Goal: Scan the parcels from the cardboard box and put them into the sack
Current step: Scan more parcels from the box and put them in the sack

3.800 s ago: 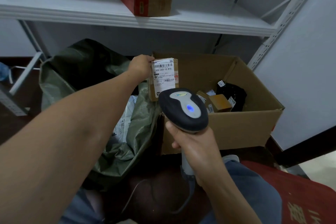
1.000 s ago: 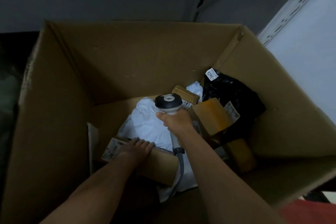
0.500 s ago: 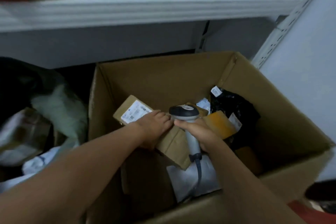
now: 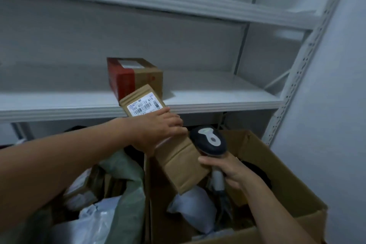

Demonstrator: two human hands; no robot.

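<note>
The long parcel (image 4: 174, 156) was matt brown kraft card bearing a smooth white paper label (image 4: 144, 107). The scanner (image 4: 210, 140) had a glossy dark plastic head. The cardboard box (image 4: 281, 180) was dull and rough; the sack (image 4: 126, 200) looked coarse green woven plastic. The shelf (image 4: 217, 101) was smooth painted metal.

Over the cardboard box (image 4: 289, 184), the left hand (image 4: 158, 130) grips a parcel (image 4: 178, 162) across its middle, while the right hand (image 4: 227, 172) clasps a scanner (image 4: 210, 140) by its handle.
</note>
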